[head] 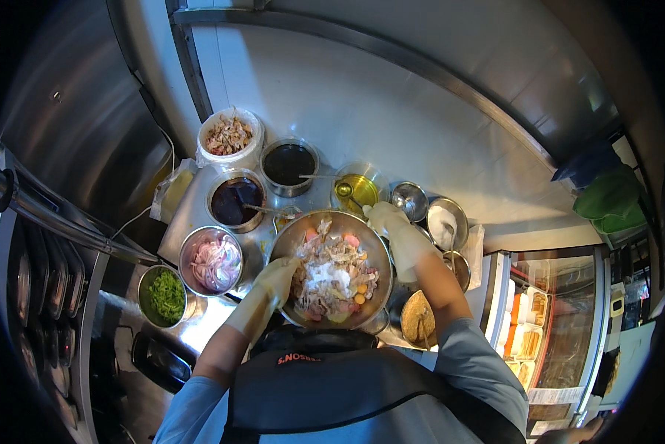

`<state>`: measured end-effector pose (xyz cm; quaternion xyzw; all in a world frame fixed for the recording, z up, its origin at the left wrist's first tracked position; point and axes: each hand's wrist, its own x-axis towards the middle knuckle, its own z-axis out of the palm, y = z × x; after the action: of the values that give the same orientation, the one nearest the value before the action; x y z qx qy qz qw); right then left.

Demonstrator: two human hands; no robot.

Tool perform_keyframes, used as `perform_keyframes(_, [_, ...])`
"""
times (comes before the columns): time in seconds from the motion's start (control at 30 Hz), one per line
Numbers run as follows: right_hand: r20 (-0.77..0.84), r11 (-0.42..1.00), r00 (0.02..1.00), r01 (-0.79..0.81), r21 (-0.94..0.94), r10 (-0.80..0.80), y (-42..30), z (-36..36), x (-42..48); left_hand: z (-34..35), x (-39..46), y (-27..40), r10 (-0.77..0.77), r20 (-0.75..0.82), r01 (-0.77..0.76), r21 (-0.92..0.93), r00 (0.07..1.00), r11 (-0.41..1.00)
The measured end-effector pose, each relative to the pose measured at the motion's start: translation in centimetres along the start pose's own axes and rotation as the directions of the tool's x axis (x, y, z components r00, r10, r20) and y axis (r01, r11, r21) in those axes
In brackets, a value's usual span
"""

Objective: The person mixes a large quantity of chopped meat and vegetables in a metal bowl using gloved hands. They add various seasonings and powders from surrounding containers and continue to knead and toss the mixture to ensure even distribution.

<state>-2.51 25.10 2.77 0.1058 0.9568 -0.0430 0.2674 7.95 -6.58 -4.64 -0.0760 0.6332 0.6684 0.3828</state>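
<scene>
A large steel mixing bowl (386,277) sits in front of me. In it are pale sliced pieces, pink chunks, egg yolks (361,289) and a mound of white powder (327,280). My left hand (277,280), in a translucent glove, grips the bowl's left rim with its fingertips just inside. My right hand (390,222), gloved too, is at the bowl's upper right edge. Its fingers close on the handle of a small ladle (344,190), whose cup is at a clear tub of yellow oil (368,186). The grip itself is partly hidden.
Two tubs of dark liquid (289,165) (237,201), a lined white tub (204,145), bowls of sliced onion (216,263) and chopped greens (167,297) stand left. A bowl of white granules (443,222) and one of tan crumbs (417,316) stand right, near a glass-topped display case (560,311).
</scene>
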Motion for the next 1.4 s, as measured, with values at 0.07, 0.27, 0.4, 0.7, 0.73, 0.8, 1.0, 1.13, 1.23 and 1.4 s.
perform_keyframes(0.07, [0.034,0.966,0.996,-0.093,0.241,0.087,2.1,0.0,1.1,0.1,0.2,0.7,-0.111,-0.002,0.111,0.023,0.994,0.994])
perform_keyframes(0.27, [0.051,0.670,0.986,-0.144,0.728,0.156,6.0,-0.1,-1.8,0.2,-1.2,1.6,0.078,0.057,-0.090,0.262,0.995,0.961])
perform_keyframes(0.4, [0.103,0.647,0.975,-0.207,0.734,0.196,4.9,-3.1,-10.6,0.0,0.1,0.0,0.059,0.054,-0.064,0.099,0.997,0.993])
perform_keyframes(0.7, [-0.178,0.977,0.964,0.179,-0.112,-0.197,4.5,2.4,-19.8,0.5,-0.7,1.1,-0.034,-0.013,0.034,0.007,0.999,0.999])
perform_keyframes(0.73, [-0.232,0.979,0.954,0.166,-0.119,-0.190,4.4,2.4,-19.8,0.6,-0.9,1.5,-0.032,-0.016,0.033,0.038,0.999,0.999])
perform_keyframes(0.8, [-0.294,0.998,0.954,0.066,-0.014,-0.067,5.5,3.5,-16.7,0.8,-2.0,2.9,-0.026,-0.001,0.026,0.146,1.000,0.989])
perform_keyframes(1.0, [-0.302,0.962,0.953,0.055,0.267,0.029,4.7,1.1,-6.7,0.0,0.1,0.5,-0.043,-0.014,0.044,0.136,0.999,0.990])
perform_keyframes(1.13, [-0.383,0.998,0.922,0.068,0.006,-0.061,1.0,-2.1,-4.1,0.3,-0.3,0.8,-0.027,-0.013,0.027,0.043,1.000,0.999])
perform_keyframes(1.23, [-0.428,0.963,0.877,0.125,-0.237,-0.219,-5.1,-5.4,-1.9,0.7,0.3,-0.1,-0.104,-0.018,0.091,-0.353,0.994,0.931])
perform_keyframes(1.4, [-0.148,0.808,0.828,0.463,-0.364,-0.541,-16.6,-5.9,0.6,-0.5,2.7,-3.5,0.012,0.138,0.048,-0.426,0.990,0.904])
